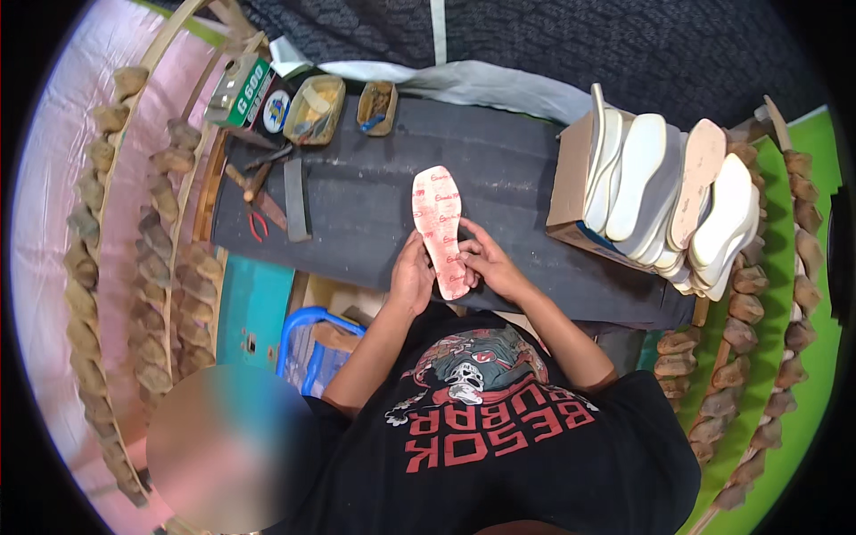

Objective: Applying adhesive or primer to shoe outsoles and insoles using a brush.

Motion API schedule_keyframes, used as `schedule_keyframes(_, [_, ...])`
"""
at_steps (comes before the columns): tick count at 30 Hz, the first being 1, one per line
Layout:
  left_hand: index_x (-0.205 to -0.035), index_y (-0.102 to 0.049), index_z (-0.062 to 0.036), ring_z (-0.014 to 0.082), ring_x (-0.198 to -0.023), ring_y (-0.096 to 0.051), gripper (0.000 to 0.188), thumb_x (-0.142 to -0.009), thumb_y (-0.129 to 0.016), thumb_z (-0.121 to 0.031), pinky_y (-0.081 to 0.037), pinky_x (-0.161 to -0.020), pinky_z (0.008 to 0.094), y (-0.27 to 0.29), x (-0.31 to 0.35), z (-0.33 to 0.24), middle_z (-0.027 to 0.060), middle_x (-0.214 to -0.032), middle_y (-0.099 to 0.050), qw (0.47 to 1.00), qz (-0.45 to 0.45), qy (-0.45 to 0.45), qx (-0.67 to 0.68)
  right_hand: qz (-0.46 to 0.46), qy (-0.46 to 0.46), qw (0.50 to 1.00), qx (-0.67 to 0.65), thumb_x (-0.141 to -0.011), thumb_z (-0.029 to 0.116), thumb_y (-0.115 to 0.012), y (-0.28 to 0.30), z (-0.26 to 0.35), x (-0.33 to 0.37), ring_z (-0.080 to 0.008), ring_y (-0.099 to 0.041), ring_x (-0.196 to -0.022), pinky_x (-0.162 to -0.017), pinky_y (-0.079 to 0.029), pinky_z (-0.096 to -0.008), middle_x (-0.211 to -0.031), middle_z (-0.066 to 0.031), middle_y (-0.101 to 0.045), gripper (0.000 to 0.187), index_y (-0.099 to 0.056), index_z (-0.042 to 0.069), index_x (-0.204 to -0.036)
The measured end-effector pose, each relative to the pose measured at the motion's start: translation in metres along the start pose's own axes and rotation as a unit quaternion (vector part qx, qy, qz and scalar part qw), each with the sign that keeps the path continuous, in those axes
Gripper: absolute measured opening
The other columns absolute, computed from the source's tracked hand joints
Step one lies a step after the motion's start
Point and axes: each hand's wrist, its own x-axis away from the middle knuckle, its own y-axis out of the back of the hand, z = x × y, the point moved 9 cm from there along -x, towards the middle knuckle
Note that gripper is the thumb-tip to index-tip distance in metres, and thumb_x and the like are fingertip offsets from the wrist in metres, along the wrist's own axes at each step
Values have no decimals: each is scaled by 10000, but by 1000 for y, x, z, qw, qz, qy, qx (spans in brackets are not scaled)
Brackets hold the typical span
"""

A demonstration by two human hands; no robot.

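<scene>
Between my two hands is a pale pink insole (437,227) with red print, held upright over the dark work table with its wider end pointing away from me. My left hand (412,275) grips its left edge near the narrower end. On the opposite edge, my right hand (489,263) has its thumb and fingers on the insole's lower right side. To the right stands a cardboard box (571,183) packed with several white and tan insoles (639,169), some spilling over its near edge.
A dark cloth covers the table (357,201). At its left lie red-handled pliers (259,226), a grey flat bar (295,198) and wooden-handled tools (254,183). Behind them are a metal can (245,94) and two tubs (318,107). Shoe lasts (85,250) line racks on both sides. A blue chair (294,334) stands nearby.
</scene>
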Motion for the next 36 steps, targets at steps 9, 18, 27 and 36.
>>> schedule_keyframes(9, [-1502,-357,-115,250,-1254,-572,505,-1049,-364,-338,-498,-1004,464,62,118,32,95,-1410,-555,991,-131,-31,1,208,-96,973,4,-916,-72,-476,-63,-59,38,-95,-601,-680,-591,-503,-232,-1101,-90,-607,761,-186,117,-1594])
schedule_keyframes(18, [-1534,-290,-152,272,-1263,-566,567,-1001,-439,-270,-529,-957,506,137,219,42,122,-1401,-541,956,-236,-139,100,382,-195,902,56,-940,-9,-534,-163,-119,28,-76,-586,-648,-562,-485,-211,-1054,-85,-644,725,-234,124,-1587])
schedule_keyframes(27, [-1468,-354,-198,267,-1203,-575,518,-992,-471,-366,-499,-931,539,223,285,100,88,-1356,-542,913,-304,-162,221,439,-299,836,140,-946,-12,-512,-239,-206,53,-105,-634,-636,-522,-520,-235,-1077,-83,-637,709,-235,141,-1581])
schedule_keyframes(36, [-1440,-367,-110,299,-1165,-610,464,-1008,-379,-280,-524,-963,476,317,336,17,119,-1377,-539,887,-320,-259,210,474,-270,821,170,-926,-7,-569,-355,-255,34,-137,-654,-814,-676,-540,-268,-1190,-89,-577,757,-245,190,-1581])
